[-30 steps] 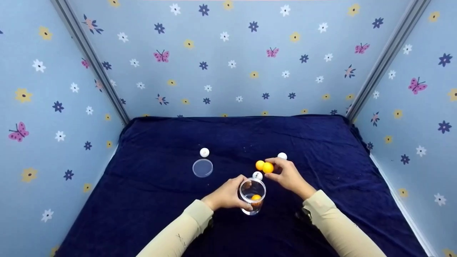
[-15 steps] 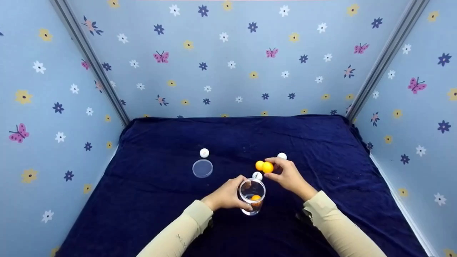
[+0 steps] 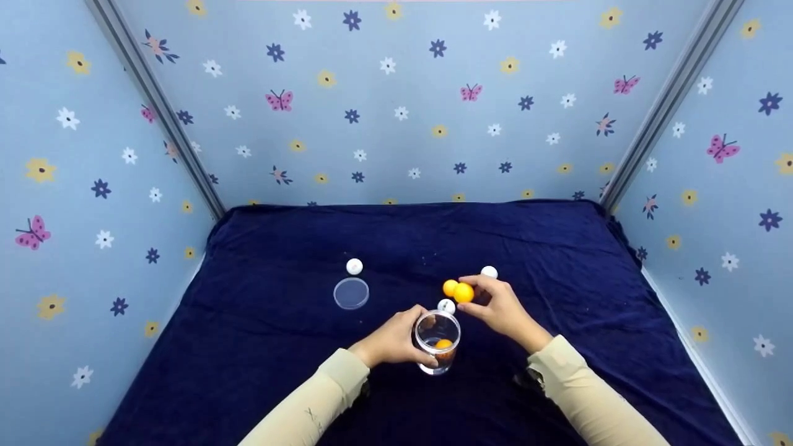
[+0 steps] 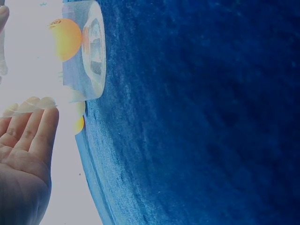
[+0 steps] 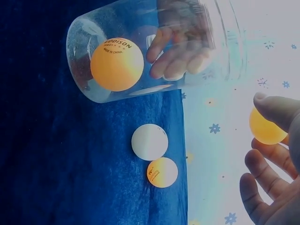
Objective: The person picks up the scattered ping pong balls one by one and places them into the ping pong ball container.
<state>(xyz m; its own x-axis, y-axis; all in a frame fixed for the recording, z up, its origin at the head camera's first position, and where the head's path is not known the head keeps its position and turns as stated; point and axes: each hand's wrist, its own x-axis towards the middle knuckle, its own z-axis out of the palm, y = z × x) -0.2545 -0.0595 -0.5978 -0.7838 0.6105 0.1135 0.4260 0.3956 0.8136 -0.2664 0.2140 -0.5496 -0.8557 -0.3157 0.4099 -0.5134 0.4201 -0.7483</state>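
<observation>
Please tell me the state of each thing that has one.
Clear jar: uncovered, in the left grip.
Clear round lid: off, lying flat.
Orange table-tennis ball: inside the jar.
Second orange ball: held in the right grip.
Third orange ball: on blue cloth.
Three white balls: on the cloth.
Blue cloth: creased.

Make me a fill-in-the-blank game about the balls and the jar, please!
1. The left grip holds a clear jar, and the number of balls inside it is ____.
2. The pinched ball in the right grip has the colour ____.
3. The loose ball nearest the flat clear disc has the colour ____.
4. The number of white balls lying on the blue cloth is ____.

Missing words: one; orange; white; three.
</observation>
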